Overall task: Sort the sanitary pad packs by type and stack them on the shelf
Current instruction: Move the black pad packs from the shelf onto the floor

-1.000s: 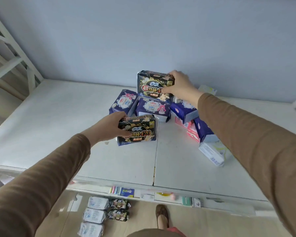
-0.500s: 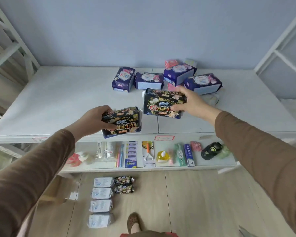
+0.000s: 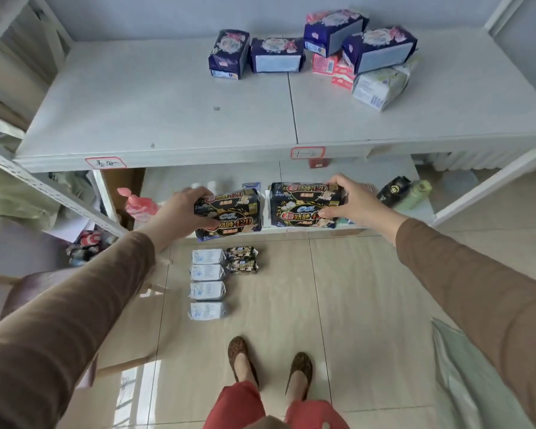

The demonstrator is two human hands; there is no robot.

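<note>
Two black packs, held side by side in the air in front of the lower shelf. Left black pack: gripped by the left hand, fingers curled over its far edge, thumb on its near face. Right black pack: gripped by the right hand, fingers clamped round its right end. Upper shelf, far right: four purple packs, pink packs, one white pack. Floor, near: column of four white packs; two small black packs just right of it.
</note>
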